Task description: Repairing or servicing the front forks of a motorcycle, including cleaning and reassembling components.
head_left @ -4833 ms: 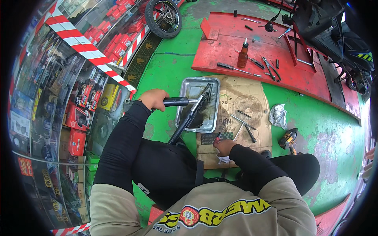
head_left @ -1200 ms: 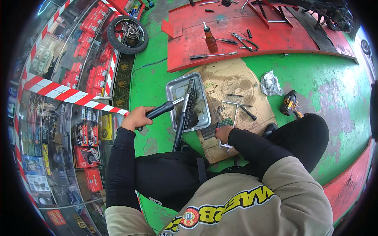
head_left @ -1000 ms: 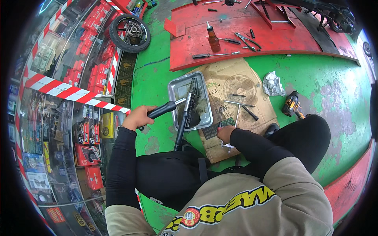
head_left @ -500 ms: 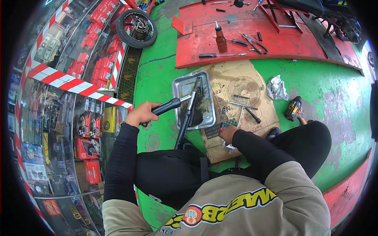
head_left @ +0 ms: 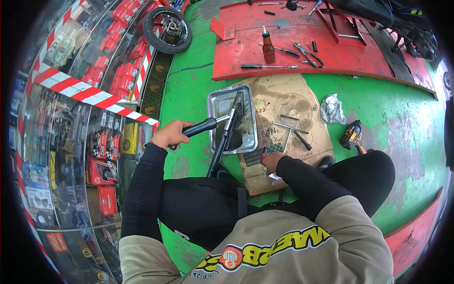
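The left hand (head_left: 171, 134) is clenched around the black rubber grip of a long black metal handlebar-like part (head_left: 222, 142), which slants from the person's lap up into a shallow rectangular steel tray (head_left: 217, 99) lying on the green floor just ahead of that hand. Inside the tray sit the dark upper end of the part and a smear of black grime. To the left of the left hand, a glass showcase (head_left: 94, 146) holds rows of red and yellow boxed packages, and a red-and-white striped tape (head_left: 90, 94) runs across its top edge. Farther ahead on that side a black tyre on its wheel (head_left: 166, 29) leans by the case.

The right hand (head_left: 271, 161) rests with bent fingers on a flattened brown cardboard sheet (head_left: 302, 94), touching a small dark green-chequered piece (head_left: 267, 150); whether it grips it I cannot tell. Just ahead of this hand lie a T-handled metal wrench (head_left: 287, 128) and a short black tool. Beyond them, on a red metal ramp (head_left: 331, 57), stands a brown bottle (head_left: 268, 47) among screwdrivers. To the right of the right hand lie crumpled silver foil (head_left: 332, 109) and a black-and-orange cordless driver (head_left: 352, 136).
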### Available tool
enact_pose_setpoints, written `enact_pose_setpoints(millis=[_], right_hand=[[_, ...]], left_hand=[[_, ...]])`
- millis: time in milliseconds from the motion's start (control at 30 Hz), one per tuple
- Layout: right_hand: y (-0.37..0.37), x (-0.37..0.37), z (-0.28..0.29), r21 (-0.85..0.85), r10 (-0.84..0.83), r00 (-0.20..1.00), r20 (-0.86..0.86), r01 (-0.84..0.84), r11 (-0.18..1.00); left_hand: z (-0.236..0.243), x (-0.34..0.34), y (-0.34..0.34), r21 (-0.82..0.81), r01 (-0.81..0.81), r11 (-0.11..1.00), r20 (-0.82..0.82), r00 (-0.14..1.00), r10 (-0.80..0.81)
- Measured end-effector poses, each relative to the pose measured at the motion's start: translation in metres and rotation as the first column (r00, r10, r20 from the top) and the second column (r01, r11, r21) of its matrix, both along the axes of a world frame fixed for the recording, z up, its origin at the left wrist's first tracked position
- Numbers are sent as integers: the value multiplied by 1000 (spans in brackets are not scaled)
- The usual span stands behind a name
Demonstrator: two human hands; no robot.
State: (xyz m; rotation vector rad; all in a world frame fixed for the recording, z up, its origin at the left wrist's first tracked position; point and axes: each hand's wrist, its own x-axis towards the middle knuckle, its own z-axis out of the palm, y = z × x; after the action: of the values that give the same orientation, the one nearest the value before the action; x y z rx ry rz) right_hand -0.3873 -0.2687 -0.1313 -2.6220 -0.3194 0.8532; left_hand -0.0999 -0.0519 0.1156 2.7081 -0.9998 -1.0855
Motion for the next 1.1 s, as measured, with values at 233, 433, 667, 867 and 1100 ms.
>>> enact_pose_setpoints(millis=[233, 433, 667, 867, 1100], right_hand=[[37, 56, 5, 719, -729, 683, -32, 523, 458], [76, 143, 58, 343, -360, 138, -923, 720, -604], [89, 194, 37, 132, -159, -16, -987, 480, -867], [67, 211, 10, 14, -42, -56, -998, 425, -905], [102, 208, 4, 54, -97, -68, -993, 470, -881]], left_hand=[[-13, -4, 4, 45, 31, 998, -44, 999, -29], [-31, -34, -10, 43, 3, 999, -33, 999, -2], [-44, -44, -31, 98, 21, 995, 60, 998, -27], [-23, -36, -34, 178, 191, 965, 234, 945, -230], [-21, -42, -8, 266, 180, 947, 315, 912, -262]])
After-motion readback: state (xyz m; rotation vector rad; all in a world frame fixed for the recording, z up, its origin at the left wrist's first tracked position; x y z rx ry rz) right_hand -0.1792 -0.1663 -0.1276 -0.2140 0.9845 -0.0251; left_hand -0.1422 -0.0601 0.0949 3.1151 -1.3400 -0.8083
